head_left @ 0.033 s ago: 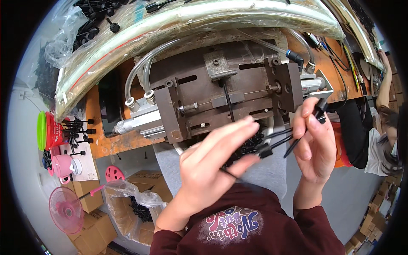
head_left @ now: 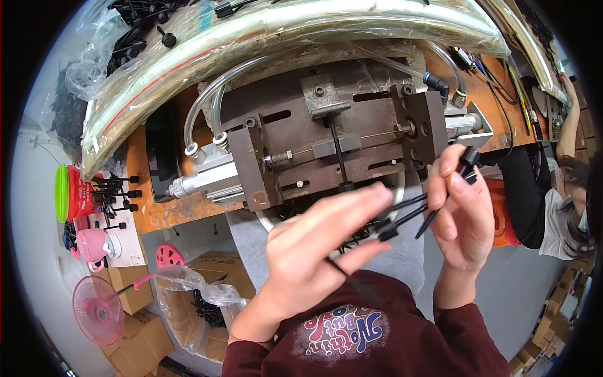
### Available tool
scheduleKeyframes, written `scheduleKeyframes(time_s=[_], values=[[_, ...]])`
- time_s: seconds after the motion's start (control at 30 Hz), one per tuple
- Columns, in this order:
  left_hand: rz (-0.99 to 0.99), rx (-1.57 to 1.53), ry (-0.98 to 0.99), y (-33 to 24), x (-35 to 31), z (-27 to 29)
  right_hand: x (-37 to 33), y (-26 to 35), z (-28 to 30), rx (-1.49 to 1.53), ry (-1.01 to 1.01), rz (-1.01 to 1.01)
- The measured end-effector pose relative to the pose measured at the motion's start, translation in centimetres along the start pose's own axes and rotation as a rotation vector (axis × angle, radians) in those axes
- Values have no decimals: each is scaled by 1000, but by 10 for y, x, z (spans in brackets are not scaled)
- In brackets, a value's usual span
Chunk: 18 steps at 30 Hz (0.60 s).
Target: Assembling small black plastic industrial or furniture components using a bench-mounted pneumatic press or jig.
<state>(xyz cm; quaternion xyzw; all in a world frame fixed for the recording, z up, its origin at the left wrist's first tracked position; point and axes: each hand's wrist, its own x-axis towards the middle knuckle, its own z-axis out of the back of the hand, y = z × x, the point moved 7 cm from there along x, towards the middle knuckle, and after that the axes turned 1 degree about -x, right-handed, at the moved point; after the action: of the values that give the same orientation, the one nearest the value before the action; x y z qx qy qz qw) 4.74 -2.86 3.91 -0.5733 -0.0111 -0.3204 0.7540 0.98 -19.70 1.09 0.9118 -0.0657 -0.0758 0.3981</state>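
Note:
Several thin black rods with blocky heads (head_left: 467,162) are pinched in my right hand (head_left: 461,207), which is raised right of the middle. Their lower parts point left toward my left hand (head_left: 314,242). That hand is partly blurred, its fingers stretched out and the thumb apart from them. A dark strip crosses its thumb; I cannot make out what it is. Close to the thumb tip is a black block (head_left: 388,232) on one of the rods. Beyond the hands, another black rod (head_left: 338,147) lies in the middle of a brown metal fixture (head_left: 370,173).
Air cylinders (head_left: 213,182) with clear hoses flank the fixture on the wooden bench (head_left: 154,210). Black parts lie beneath my hands. At left are a red tub (head_left: 81,195) of black parts, a pink fan (head_left: 98,311) and a lined carton (head_left: 173,301). Another person (head_left: 568,220) is at the far right.
My left thumb has moved down a little, away from the fingers. The rods in my right hand have shifted slightly left and down. The rod in the fixture looks unmoved.

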Motion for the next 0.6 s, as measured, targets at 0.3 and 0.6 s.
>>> scheduleKeyframes(time_s=[0.3,0.6], values=[[0,-238,139,-10,-18,8,7,0,-2,58,43,3],[-152,472,-128,10,-16,3,-7,31,11,-313,-168,456]])
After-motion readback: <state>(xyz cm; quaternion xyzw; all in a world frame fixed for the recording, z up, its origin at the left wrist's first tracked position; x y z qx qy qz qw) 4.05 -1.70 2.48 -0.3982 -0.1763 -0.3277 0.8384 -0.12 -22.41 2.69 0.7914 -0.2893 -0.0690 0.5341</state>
